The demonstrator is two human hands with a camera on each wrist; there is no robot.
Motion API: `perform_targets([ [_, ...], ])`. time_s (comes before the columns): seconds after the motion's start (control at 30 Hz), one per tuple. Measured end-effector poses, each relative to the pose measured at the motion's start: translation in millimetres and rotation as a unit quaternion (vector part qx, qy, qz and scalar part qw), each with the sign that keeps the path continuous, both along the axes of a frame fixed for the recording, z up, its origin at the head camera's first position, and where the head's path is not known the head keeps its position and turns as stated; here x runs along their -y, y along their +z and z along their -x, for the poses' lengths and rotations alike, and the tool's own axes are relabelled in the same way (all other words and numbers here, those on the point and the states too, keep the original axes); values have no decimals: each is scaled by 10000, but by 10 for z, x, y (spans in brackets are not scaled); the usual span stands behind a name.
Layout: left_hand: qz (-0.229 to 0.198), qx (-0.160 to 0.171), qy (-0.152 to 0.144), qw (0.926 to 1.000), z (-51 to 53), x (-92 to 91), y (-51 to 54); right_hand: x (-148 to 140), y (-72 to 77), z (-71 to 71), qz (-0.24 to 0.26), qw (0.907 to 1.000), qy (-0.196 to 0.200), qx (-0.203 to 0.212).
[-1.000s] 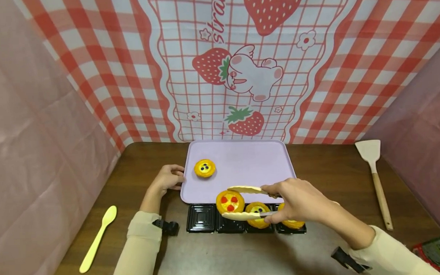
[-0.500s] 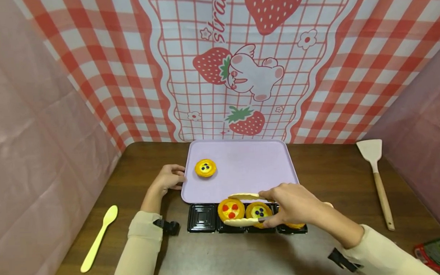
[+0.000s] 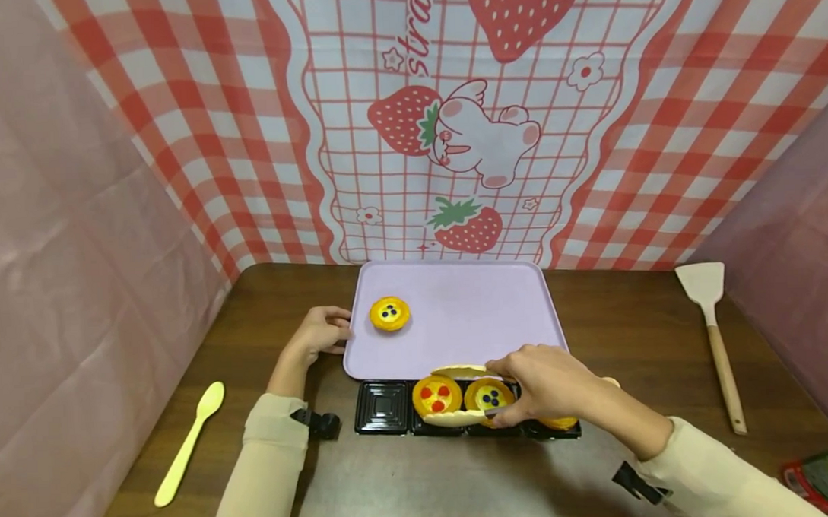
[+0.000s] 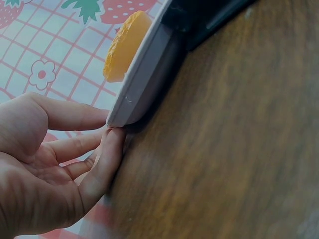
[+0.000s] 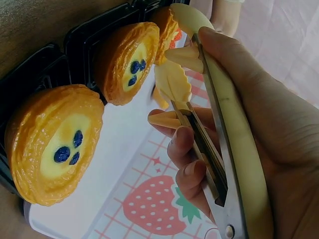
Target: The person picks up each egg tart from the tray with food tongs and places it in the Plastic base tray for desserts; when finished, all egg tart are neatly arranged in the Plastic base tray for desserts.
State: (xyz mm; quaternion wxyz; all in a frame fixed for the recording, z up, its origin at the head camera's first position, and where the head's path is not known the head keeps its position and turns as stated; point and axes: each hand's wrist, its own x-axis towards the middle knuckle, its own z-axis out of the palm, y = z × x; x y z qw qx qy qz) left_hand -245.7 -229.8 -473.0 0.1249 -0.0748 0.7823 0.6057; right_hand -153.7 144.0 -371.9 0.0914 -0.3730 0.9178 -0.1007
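Note:
My left hand [image 3: 321, 332] pinches the left rim of a lilac tray [image 3: 470, 302] between thumb and fingers, as the left wrist view shows. My right hand [image 3: 551, 383] grips a pair of tongs [image 5: 237, 129] with cream tips. Those tips lie on either side of an egg tart with red berries [image 3: 436, 395], which sits in the second compartment of a black container [image 3: 383, 408]. To its right is a blueberry tart [image 3: 489, 396]; another blueberry tart [image 5: 55, 144] is partly hidden by my hand in the head view. One more blueberry-topped tart [image 3: 389, 314] rests on the tray's left side.
A yellow spoon [image 3: 189, 445] lies on the wooden table at left. At right lies a spatula [image 3: 714, 339] with a wooden handle, and a can [image 3: 822, 480] stands at the lower right edge. A checked strawberry cloth [image 3: 451, 135] hangs behind the tray.
The red-berry tart has come down between the tongs into the second compartment, and the right hand has lowered with it. My left hand keeps its place on the tray rim.

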Motion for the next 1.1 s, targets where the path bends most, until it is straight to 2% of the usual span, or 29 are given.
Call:
perform_targets([
  [0.3,59,1,-11,10000,17,5,13,-14,16,-2,-33,9998,-210,-54],
  [0.57,154,51,32,9999,4,4,34,-11,88,-20,-141,9970,-761,-44],
  [0.77,139,22,23,9999,10,0,5,-10,180,1,-119,9953,-959,-46],
  [0.9,112,-14,13,9999,4,-7,-6,-29,244,51,57,9954,-921,-254],
  [1.1,107,-48,1,9999,-13,-10,12,-4,321,243,371,9949,-840,-407],
])
